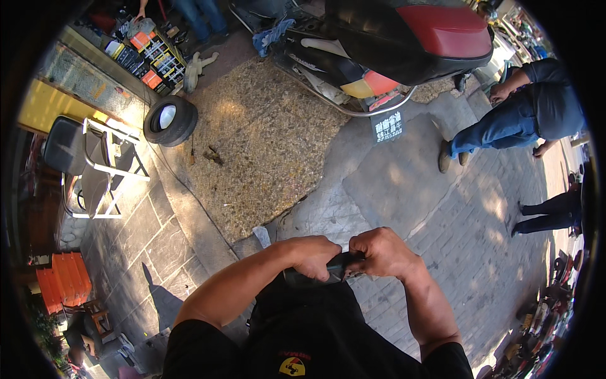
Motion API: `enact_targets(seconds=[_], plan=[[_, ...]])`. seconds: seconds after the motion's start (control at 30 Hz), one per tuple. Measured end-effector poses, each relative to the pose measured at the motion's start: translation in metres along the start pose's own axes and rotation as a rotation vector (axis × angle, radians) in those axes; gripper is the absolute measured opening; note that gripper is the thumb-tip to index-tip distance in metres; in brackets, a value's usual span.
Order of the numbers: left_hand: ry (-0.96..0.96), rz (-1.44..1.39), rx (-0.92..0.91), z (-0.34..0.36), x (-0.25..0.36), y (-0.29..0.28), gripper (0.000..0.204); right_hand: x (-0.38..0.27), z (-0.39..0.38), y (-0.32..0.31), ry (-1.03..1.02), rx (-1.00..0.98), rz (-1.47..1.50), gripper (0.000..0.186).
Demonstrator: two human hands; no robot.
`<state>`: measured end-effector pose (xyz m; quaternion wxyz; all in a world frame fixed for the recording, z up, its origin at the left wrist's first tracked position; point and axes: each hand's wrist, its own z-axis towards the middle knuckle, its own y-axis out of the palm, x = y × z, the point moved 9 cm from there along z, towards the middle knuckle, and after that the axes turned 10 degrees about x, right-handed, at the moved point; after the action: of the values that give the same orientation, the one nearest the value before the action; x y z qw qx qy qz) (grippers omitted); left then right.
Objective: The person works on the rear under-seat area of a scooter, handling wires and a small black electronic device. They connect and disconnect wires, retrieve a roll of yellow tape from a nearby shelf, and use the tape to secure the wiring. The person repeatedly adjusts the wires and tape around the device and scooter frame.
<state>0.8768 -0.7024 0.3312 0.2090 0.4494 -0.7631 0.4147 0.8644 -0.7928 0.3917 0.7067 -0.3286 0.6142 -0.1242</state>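
Both my hands are close together in front of my waist, on a dark, pouch-like thing (307, 279) whose exact kind I cannot make out. My left hand (317, 256) is closed over its upper edge, thumb pointing inward. My right hand (382, 252) is curled shut, its fingers gripping the dark end on the right. The fingers partly cover the thing, and it merges with my black shirt (309, 328).
A scooter (385, 50) with a red and black rear stands ahead. Left are a tire (170, 121), a metal-framed chair (104, 158), boxes (151, 54) and an orange crate (63, 282). People in jeans (505, 129) stand at right; parked motorbikes (549, 316) line the lower right.
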Motion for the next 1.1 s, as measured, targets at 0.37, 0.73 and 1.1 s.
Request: enact_targets(seconds=[0.37,0.73,1.1], plan=[[0.074,-1.355,0.823,-0.09,-0.106,-0.093,0.057,0.105,-0.022,0.056,0.452,0.0,-0.01,0.014],[-0.348,-0.925,1.364,-0.117,-0.249,-0.169,0.07,0.044,0.201,-0.01,0.068,0.002,0.077,0.011],[-0.355,-0.101,0.71,-0.135,-0.266,-0.343,0.058,0.006,0.445,-0.021,-0.195,-0.184,-0.027,0.014]])
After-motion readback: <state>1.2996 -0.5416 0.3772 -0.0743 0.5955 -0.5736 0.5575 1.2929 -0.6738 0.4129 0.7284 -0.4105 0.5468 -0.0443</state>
